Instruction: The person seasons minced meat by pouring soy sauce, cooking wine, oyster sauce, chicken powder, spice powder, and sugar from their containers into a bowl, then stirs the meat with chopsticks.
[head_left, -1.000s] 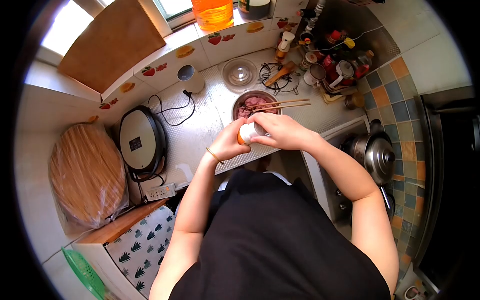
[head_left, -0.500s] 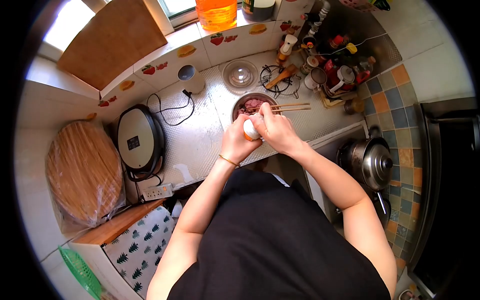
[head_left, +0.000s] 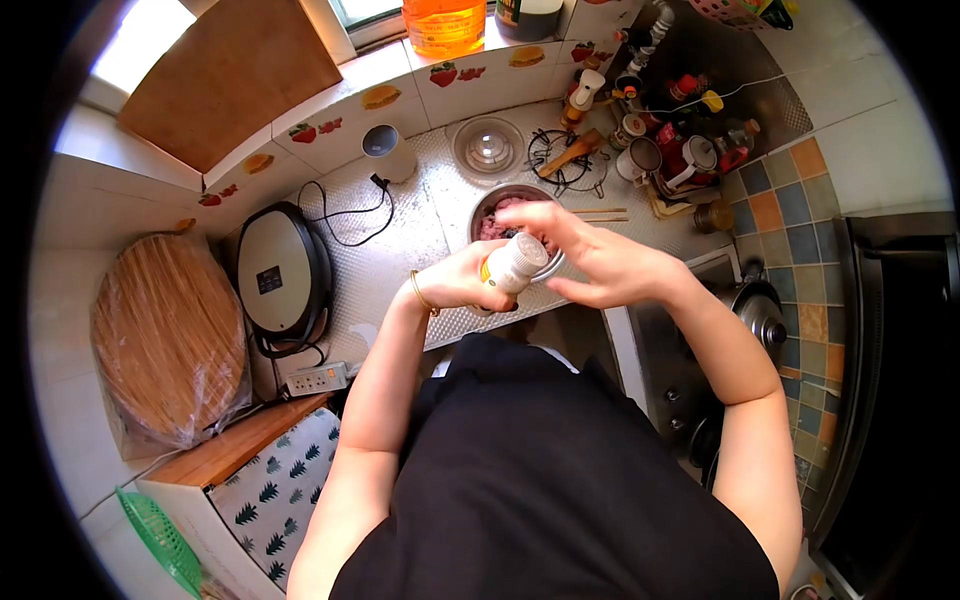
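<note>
My left hand [head_left: 457, 280] is wrapped round a small seasoning bottle [head_left: 514, 264] with a white ridged cap and some orange-yellow on its side. The bottle is tilted, its cap end towards the upper right. Just to its right, my right hand [head_left: 625, 266] is off the bottle with its fingers apart, holding nothing. Under and beyond both hands stands a metal bowl [head_left: 478, 207] of raw pinkish minced meat [head_left: 492, 226], partly covered by my fingers. Wooden chopsticks [head_left: 603, 214] reach out over the bowl's right side.
A glass lid [head_left: 488, 150] and a wire rack [head_left: 553, 160] with a wooden tool lie behind the bowl. A black-rimmed electric pan [head_left: 280, 285] and a white cup [head_left: 392, 158] stand left. Seasoning jars crowd the back right corner; a lidded pot [head_left: 757, 325] stands on the stove.
My right hand has let go of the bottle's cap end and moved right, its fingers spreading. My left hand keeps the bottle, now tilted with the white cap in plain view.
</note>
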